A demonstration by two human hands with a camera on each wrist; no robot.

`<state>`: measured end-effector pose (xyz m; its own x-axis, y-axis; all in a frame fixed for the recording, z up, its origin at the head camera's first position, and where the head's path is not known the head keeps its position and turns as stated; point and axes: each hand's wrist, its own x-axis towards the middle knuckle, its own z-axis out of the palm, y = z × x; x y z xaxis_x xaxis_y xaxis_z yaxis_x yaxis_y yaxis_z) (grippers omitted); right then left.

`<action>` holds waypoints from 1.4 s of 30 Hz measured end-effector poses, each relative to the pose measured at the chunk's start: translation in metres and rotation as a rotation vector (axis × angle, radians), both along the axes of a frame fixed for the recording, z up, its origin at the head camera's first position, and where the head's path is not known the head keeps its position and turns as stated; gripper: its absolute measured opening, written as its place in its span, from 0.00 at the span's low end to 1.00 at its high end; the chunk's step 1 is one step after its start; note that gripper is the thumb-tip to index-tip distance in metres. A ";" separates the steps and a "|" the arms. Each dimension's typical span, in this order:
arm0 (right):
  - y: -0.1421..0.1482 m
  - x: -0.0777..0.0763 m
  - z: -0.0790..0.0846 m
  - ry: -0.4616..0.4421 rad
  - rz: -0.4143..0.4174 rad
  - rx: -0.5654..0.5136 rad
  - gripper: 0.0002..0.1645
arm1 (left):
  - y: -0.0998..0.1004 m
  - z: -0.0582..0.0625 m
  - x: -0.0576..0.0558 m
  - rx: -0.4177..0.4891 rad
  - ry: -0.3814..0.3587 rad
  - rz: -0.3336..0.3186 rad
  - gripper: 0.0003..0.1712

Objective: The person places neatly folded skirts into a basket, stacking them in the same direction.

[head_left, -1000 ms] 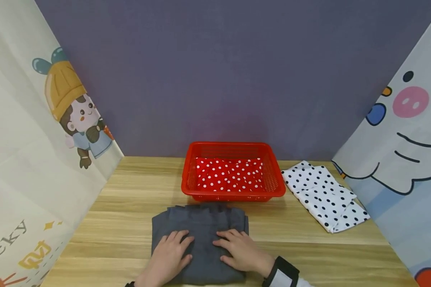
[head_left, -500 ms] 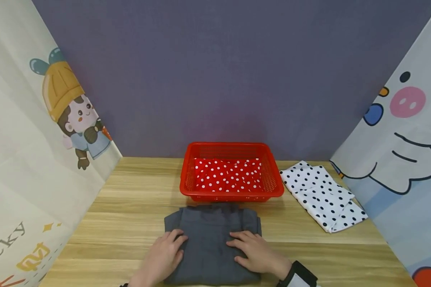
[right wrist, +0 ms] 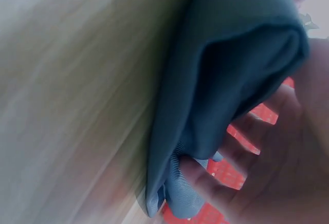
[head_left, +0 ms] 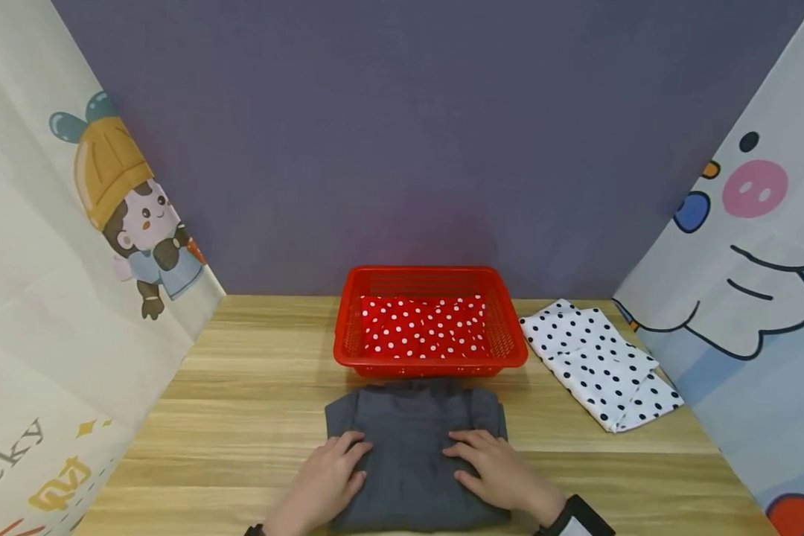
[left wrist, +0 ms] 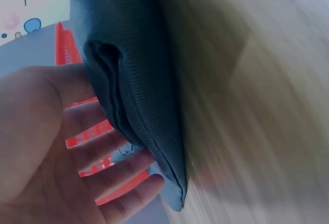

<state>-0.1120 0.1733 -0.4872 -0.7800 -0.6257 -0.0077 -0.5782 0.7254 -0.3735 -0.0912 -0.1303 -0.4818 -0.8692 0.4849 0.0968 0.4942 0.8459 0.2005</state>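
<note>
While a pale printed sheet with a cartoon figure is hanging along the left, a wooden desk is stretching out before a purple-grey backdrop. At the near side, the left hand is resting on the left part of a dark grey cloth, its back facing up; its fingers are lying spread and slightly bent, touching the fabric. In the left wrist view, folded layers are showing along the cloth's side. This folded cloth is lying between both hands near the middle of the desk's near part, its far edge coming close to a red basket; whether they are touching is hard to tell. The basket is holding a red cloth with white dots. Farther right, the right hand, a black band circling its wrist, is resting fingers apart on the grey cloth, where a fold is gaping at the side. Beyond it, a white cloth with black dots is lying folded at a slant, just beside the basket, near a sheet bearing a pink snout.
</note>
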 end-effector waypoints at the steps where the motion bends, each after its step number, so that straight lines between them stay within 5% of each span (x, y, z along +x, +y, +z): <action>1: 0.002 0.000 -0.001 0.005 -0.008 -0.001 0.18 | 0.002 0.000 0.000 0.000 0.005 -0.001 0.20; 19: 0.009 0.002 0.003 0.011 -0.100 -0.029 0.17 | 0.019 -0.002 -0.006 0.018 0.017 0.041 0.19; 33: -0.003 -0.004 0.021 0.084 -0.467 -0.052 0.23 | 0.029 0.012 -0.022 0.094 0.078 0.158 0.20; 42: 0.001 -0.008 0.023 0.029 -0.605 0.013 0.29 | 0.033 0.015 -0.029 0.126 0.004 0.300 0.23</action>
